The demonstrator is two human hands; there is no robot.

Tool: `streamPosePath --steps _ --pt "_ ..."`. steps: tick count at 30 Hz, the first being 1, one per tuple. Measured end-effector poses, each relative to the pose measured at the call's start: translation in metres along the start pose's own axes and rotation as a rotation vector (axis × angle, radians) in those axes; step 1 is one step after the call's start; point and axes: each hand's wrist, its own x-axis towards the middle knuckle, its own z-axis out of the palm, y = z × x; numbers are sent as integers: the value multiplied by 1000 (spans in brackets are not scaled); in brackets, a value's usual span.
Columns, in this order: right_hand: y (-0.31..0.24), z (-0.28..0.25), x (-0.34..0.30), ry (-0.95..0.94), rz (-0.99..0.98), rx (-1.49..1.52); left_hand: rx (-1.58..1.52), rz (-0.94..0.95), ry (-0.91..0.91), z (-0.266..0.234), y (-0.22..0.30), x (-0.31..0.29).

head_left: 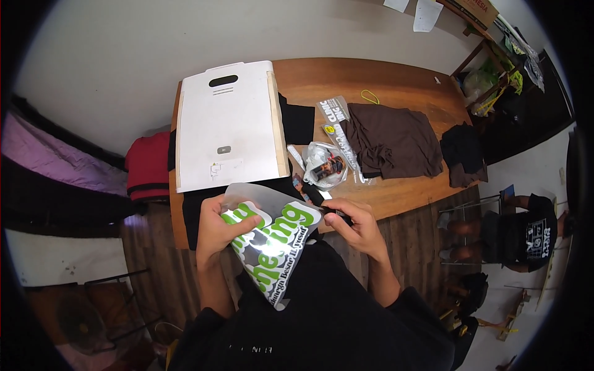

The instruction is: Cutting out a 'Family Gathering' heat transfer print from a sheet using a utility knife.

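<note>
In front of my chest I hold up a clear printed film with large green-and-white lettering and smaller dark lettering. My left hand is closed on its left side, the thumb lying over the print. My right hand is closed around a slim black-handled tool at the film's upper right corner. Fingers cover most of the tool, so I cannot tell its kind. Just beyond the film, black fabric lies partly under a large white board with an oval slot.
The wooden table also bears a white plastic bag, more printed film, a brown folded garment and dark cloth. Red fabric is by the left edge. At right, another person sits on a chair.
</note>
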Motion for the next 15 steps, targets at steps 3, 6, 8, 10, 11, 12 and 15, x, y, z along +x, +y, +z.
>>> streamPosePath --steps 3,6,8,10,11,12,15 --pt "0 0 0 3 7 6 -5 -3 1 1 0 0" --pt "0 1 0 3 0 16 -3 -5 5 1 1 -1" --pt "2 1 -1 5 -8 17 -2 -2 -2 1 -2 0" --pt "3 1 -2 5 -2 9 -3 -2 -4 1 -2 0" --pt "1 1 -1 3 -3 12 -2 -3 -3 1 0 -1" --pt "0 1 -1 0 -4 18 0 -3 0 1 1 -2" --pt "1 0 -1 -3 -2 14 -6 5 -6 1 1 -2"
